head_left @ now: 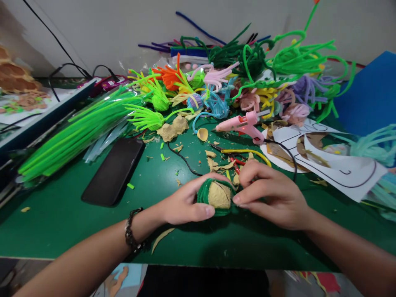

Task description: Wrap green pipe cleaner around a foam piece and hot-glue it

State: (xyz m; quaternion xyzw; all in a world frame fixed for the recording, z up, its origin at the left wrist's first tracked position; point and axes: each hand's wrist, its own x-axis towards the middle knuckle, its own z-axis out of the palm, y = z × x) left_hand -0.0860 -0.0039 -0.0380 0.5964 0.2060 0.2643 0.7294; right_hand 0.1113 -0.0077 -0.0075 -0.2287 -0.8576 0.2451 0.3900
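Both hands, left hand (182,204) and right hand (272,196), pinch a green-wrapped ball (218,197) with curled fingers, low on the desk (62,222) at 6 o'clock. Scissors (238,159) lie just beyond at 12, glue gun (244,123) farther; phone (113,171) at 10.

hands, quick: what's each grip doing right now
Left hand: closed on the green-wrapped tan piece.
Right hand: fingertips pinching the same piece.
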